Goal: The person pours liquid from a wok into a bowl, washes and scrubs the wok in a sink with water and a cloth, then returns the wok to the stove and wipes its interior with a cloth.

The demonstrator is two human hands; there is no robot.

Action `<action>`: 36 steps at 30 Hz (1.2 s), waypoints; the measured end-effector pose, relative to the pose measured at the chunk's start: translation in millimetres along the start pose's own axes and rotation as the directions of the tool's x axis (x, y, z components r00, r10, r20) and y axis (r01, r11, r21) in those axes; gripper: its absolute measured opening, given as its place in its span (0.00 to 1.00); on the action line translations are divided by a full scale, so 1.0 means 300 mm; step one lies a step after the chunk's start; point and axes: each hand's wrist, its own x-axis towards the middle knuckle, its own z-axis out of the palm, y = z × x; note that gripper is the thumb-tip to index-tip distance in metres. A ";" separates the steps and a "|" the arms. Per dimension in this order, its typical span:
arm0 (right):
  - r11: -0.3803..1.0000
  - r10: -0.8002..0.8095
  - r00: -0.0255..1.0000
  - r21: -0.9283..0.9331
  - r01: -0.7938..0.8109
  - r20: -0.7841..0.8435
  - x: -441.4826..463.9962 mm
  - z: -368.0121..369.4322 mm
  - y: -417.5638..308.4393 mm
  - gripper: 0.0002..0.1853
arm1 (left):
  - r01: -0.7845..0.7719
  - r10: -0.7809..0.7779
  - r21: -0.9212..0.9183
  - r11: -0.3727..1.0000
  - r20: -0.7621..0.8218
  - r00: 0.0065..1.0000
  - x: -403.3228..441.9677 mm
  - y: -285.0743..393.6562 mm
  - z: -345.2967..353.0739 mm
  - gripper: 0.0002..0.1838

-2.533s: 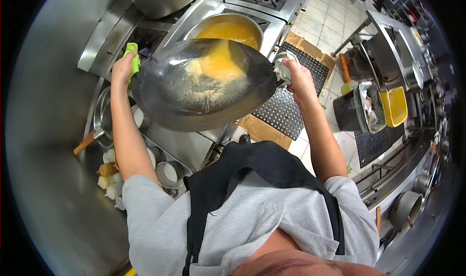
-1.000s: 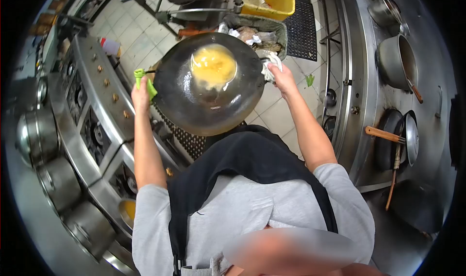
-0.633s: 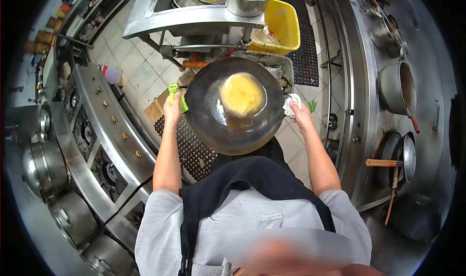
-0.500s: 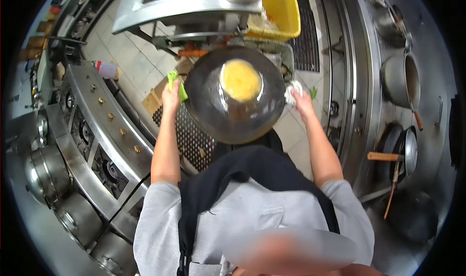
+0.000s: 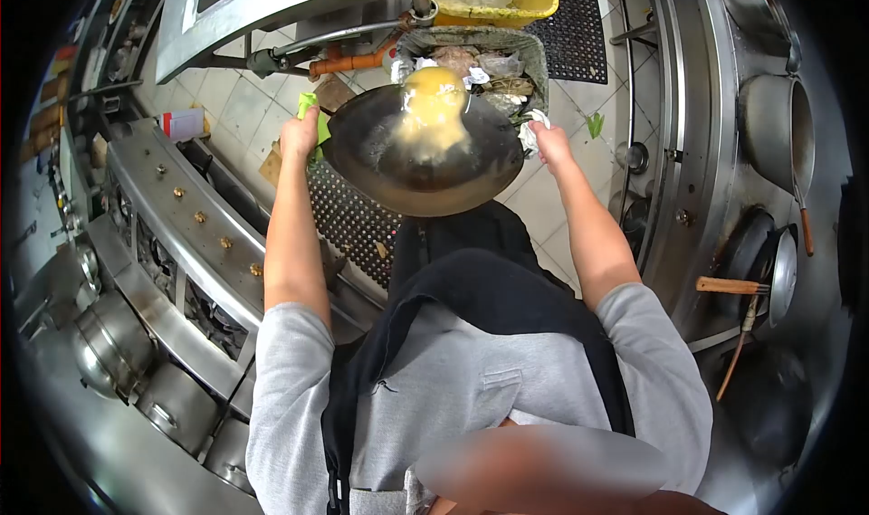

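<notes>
A large dark wok hangs in front of my waist, held by both hands and tilted. My left hand is closed round its left side with a bright green cloth between. On the right side my right hand grips it through a crumpled white cloth. A yellow, omelette-like egg is stretched and blurred, partly over the wok and reaching past its far rim. Whether its lower part touches the wok I cannot tell. The wok's handles are hidden under the cloths.
Behind the wok stands a grey bin filled with scraps, beside a yellow tub. A steel table is at the far left. Stove burners line my left; a steel pot and pans hang on the right. A perforated mat covers the floor.
The wok has tipped, and its rim looks narrower. The egg has gone from a flat round in the wok to a stretched, blurred shape at the far rim. Both hands keep their grip.
</notes>
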 end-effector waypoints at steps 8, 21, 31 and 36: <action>0.989 0.118 0.993 0.097 -0.115 -0.023 0.082 -0.020 -0.096 0.12 | -0.002 0.000 0.026 1.000 0.083 0.997 0.041 0.249 -0.088 0.34; 0.984 -0.153 0.970 0.062 0.167 -0.187 -0.279 0.159 -0.122 0.14 | -0.013 0.123 -0.445 0.895 0.219 0.968 0.038 -0.087 -0.189 0.29; 0.854 -0.479 0.859 0.131 0.504 -0.183 -0.803 0.634 -0.482 0.13 | -0.278 0.297 -0.714 0.643 -0.102 0.950 0.006 -0.458 -1.038 0.21; 0.763 -0.627 0.771 0.110 0.637 -0.110 -0.918 0.801 -0.839 0.13 | -0.389 0.299 -0.759 0.521 -0.264 0.917 0.031 -0.499 -1.359 0.20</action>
